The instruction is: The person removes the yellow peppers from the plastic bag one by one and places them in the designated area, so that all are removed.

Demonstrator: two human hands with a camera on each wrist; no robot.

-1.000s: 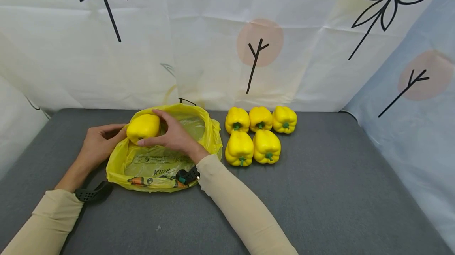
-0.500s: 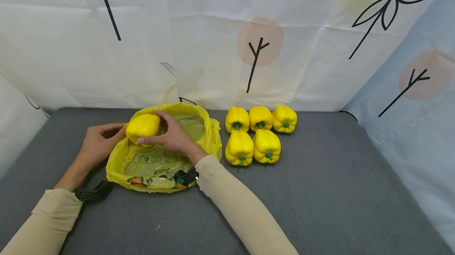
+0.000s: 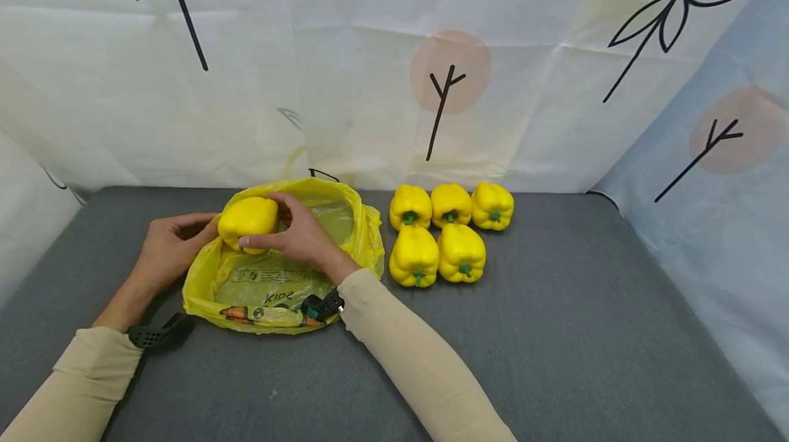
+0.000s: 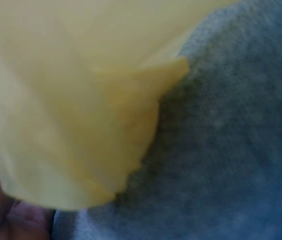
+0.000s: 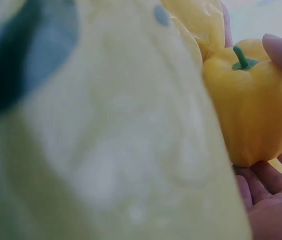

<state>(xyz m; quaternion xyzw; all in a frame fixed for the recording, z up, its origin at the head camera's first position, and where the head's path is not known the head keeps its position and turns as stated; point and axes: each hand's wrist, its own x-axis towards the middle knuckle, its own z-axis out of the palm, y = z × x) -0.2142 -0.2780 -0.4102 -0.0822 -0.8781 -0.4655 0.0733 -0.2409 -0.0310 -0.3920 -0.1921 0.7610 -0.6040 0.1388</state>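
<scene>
In the head view, a yellow bell pepper (image 3: pixel 248 218) is held over the left part of an open yellow plastic bag (image 3: pixel 372 240). My right hand (image 3: pixel 302 236) grips it, the thumb at the near side and fingers at the far side. The right wrist view has the pepper (image 5: pixel 253 107) with its green stem up, between thumb and fingers. Beside the pepper, my left hand (image 3: pixel 169 250) pinches the bag's left rim; its fingertips are partly hidden. In the left wrist view, blurred yellow plastic (image 4: pixel 76 125) covers most of that hand.
Right of the bag, several more yellow bell peppers (image 3: pixel 462 253) stand close together in two rows on the grey table (image 3: pixel 555 332). Behind it hangs a white patterned cloth (image 3: pixel 357 86). Black bands (image 3: pixel 161 334) sit at the wrists.
</scene>
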